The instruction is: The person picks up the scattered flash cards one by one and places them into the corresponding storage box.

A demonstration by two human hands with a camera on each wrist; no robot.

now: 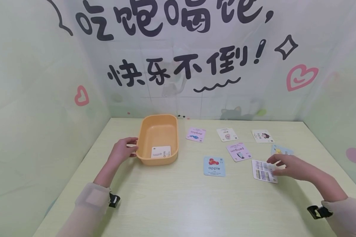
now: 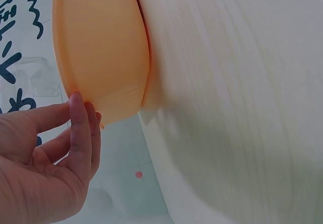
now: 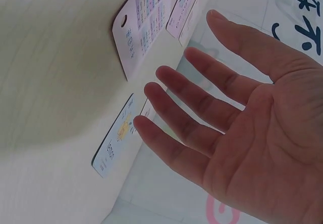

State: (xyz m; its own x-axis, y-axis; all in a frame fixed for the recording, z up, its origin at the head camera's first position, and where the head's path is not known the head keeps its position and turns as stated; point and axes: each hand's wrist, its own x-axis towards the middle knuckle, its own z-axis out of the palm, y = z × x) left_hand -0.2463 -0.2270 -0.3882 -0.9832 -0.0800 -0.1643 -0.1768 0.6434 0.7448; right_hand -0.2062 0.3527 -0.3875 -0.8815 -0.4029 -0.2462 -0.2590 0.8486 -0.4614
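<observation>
My left hand is at the left rim of an orange plastic basket, its fingertips and thumb pinching the edge; the left wrist view shows these fingers against the basket's outer wall. Inside the basket lies a white "arm" card. Over on the right, my right hand hovers by a white card covered in small printed text. Its fingers are spread and loosely bent, holding nothing in the right wrist view. Partly behind this hand is a blue lemon card.
Several picture cards lie on the pale wooden table: apple, penguin, dolphin, ear and face. A printed cloth backdrop stands along the table's back and sides.
</observation>
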